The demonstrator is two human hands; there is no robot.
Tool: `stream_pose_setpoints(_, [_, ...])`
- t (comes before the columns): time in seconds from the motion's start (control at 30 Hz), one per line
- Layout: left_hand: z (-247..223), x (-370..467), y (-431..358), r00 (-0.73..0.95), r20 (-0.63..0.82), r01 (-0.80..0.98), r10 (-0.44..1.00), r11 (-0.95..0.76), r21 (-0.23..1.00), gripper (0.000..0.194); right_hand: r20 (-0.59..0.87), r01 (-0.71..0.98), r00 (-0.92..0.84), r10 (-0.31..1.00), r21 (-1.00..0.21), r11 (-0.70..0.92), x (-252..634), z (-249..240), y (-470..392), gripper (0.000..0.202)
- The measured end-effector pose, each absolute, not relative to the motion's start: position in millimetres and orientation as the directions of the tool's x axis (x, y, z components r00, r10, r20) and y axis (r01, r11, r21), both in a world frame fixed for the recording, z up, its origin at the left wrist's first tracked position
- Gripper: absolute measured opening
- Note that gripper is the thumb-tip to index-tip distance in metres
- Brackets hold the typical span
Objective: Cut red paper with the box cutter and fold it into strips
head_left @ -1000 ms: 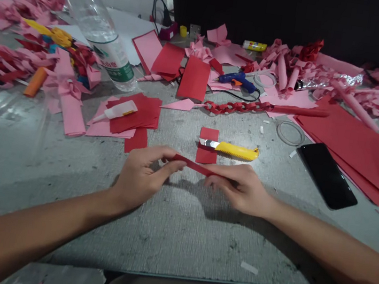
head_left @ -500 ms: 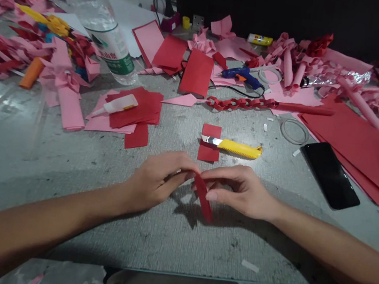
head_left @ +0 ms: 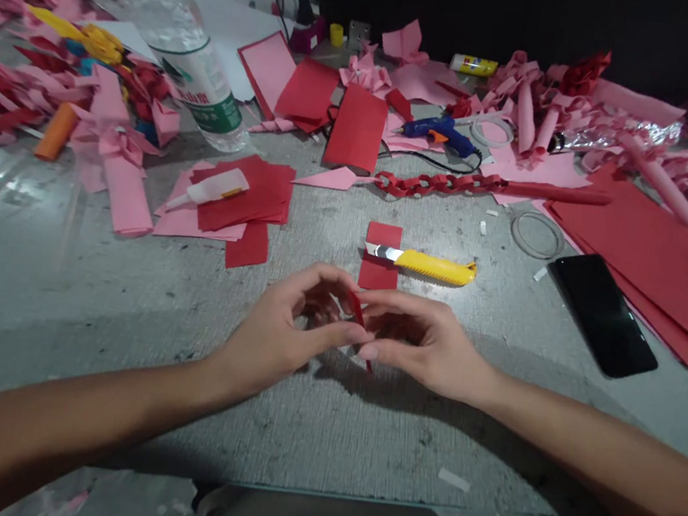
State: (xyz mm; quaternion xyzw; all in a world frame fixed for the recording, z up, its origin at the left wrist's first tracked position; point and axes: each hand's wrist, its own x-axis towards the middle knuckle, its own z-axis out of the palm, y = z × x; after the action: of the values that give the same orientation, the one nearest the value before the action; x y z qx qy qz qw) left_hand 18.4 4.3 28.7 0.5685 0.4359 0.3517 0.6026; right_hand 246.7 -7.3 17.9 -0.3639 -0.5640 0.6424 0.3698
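A small piece of red paper (head_left: pixel 359 310) is pinched between my two hands over the near middle of the table, seen almost edge-on. My left hand (head_left: pixel 302 321) grips it with the thumb and fingers from the left. From the other side, my right hand (head_left: pixel 423 334) presses it between thumb and fingertips. Much of the paper is hidden by my fingers. Just beyond my hands, a yellow utility knife (head_left: pixel 436 268) with its blade out lies across a small red paper rectangle (head_left: pixel 378 279).
Red and pink paper pieces (head_left: pixel 256 193) lie at left under a white glue tube (head_left: pixel 212 188). Behind are a water bottle (head_left: pixel 195 81), a blue glue gun (head_left: pixel 440 133) and a red paper chain (head_left: pixel 438 188). A black phone (head_left: pixel 605 314) rests at right beside large red sheets (head_left: pixel 654 261).
The red paper has been raised and turned more upright. My left thumb has moved forward onto it, close to my right thumb. The knife has stayed put.
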Motion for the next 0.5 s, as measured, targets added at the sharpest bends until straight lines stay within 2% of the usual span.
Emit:
stream_pose_setpoints(0.23, [26,20,2,0.385,-0.062,0.094,0.921,0.027,0.995,0.03,-0.017,-0.052,-0.442,0.897,-0.998,-0.044,246,18,-7,0.046])
stream_pose_setpoints(0.5, [21,11,-3,0.37,0.009,0.151,0.929,-0.07,0.986,0.034,-0.021,-0.015,-0.429,0.903,-0.999,-0.03,254,16,-10,0.045])
